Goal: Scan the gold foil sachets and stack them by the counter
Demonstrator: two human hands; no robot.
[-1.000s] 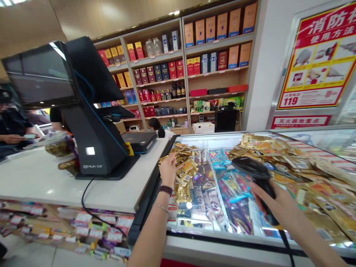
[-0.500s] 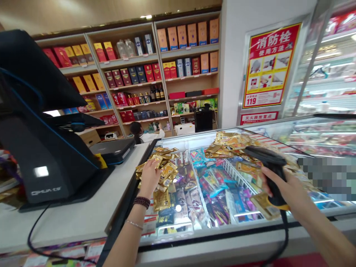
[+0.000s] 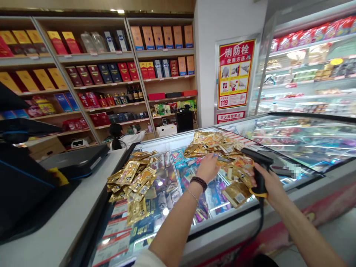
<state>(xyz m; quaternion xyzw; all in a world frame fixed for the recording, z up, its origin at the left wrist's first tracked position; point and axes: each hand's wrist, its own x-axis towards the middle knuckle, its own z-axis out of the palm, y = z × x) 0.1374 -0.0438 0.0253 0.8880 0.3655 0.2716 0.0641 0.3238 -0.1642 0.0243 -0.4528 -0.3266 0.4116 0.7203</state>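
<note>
Scanner (image 3: 260, 172), part-hidden, tight in right grip (image 3: 269, 183); closure of left grip (image 3: 208, 168) unclear from behind

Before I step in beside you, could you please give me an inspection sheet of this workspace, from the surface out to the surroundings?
Surface: glass-topped chest, with colourful packs visible under the glass.
Things: gold packets in a left heap and a broader right heap; black handheld scanner.
Clutter: flat black box and a yellow item on the adjoining counter.
Grips: left grip at the right heap, contact unclear; right grip closed around the scanner's handle.
Cables: scanner cable hangs from the handle past the chest's front edge.
Surroundings: stocked shelving, a red-and-yellow wall sign, a person beyond the chest.
</note>
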